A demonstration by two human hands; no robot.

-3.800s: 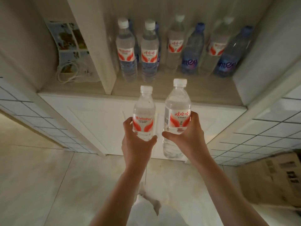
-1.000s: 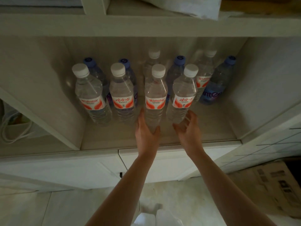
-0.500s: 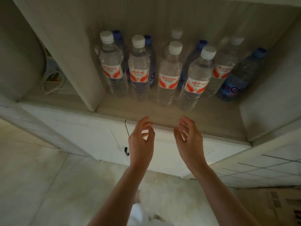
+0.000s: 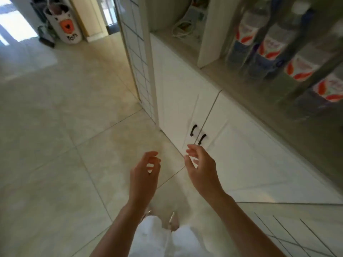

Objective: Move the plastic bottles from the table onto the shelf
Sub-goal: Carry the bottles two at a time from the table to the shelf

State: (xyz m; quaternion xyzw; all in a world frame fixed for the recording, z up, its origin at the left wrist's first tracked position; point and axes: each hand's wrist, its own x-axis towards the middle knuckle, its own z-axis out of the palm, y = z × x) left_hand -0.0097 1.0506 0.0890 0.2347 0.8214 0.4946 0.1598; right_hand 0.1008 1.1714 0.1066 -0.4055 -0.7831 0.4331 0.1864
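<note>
Head view: we note four clear bottles (image 4: 282,51) with red-and-white labels, blurred, standing on the shelf (image 4: 222,75) at 2 o'clock. Left hand (image 4: 143,175) and right hand (image 4: 201,171), loosely curled, hold nothing, low at 6 o'clock.

Person's forearms bare to the frame edge, no sleeves, watch or rings visible on left hand (image 4: 143,175) or right hand (image 4: 201,169). Wears white clothing (image 4: 157,238) on lower body, looks like shorts or trousers w/ soft folds. Footwear below the hem too blurred to tell.
</note>
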